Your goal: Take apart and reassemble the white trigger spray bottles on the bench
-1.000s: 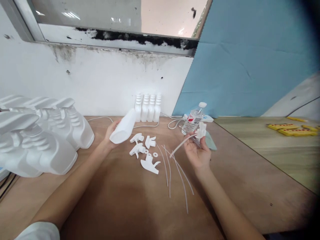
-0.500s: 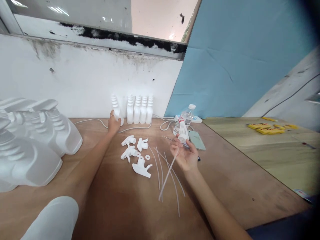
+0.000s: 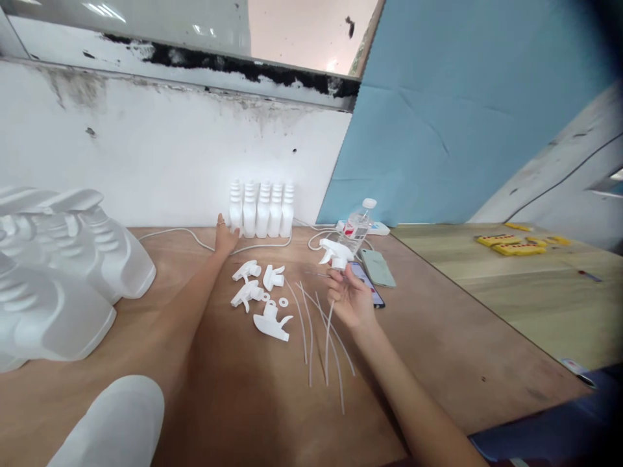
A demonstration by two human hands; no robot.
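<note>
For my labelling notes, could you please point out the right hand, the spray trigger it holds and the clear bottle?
Right hand [image 3: 351,298], head view, middle of the hand.
Spray trigger [image 3: 337,250], head view, its white body.
Clear bottle [image 3: 359,225], head view, its upper side.

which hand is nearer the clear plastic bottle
Right. The right hand is in front of the clear plastic bottle, holding a white spray head; the left hand is off to its left, by the leftmost small white bottle.
</note>
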